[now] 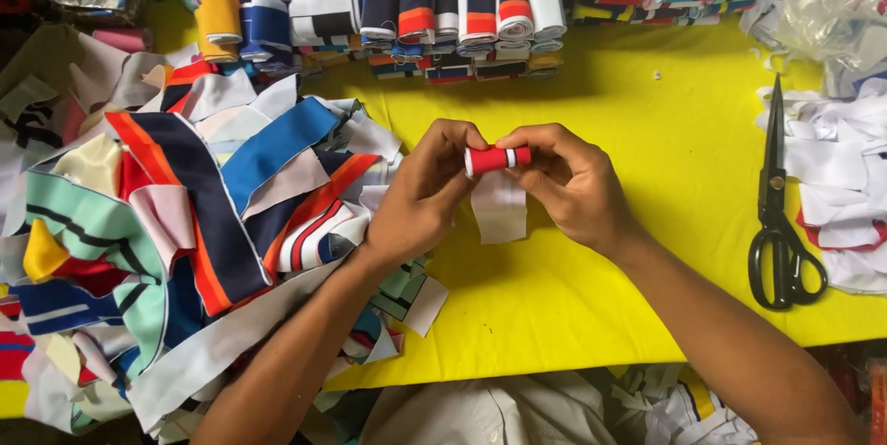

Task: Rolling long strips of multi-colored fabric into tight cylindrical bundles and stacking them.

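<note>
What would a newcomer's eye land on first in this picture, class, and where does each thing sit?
First, the small red-and-white fabric roll pinched between the left hand and right hand over the bright yellow table. Next, the heap of loose striped strips on the left, the stacked rolls along the far edge, and black scissors on the right.
</note>
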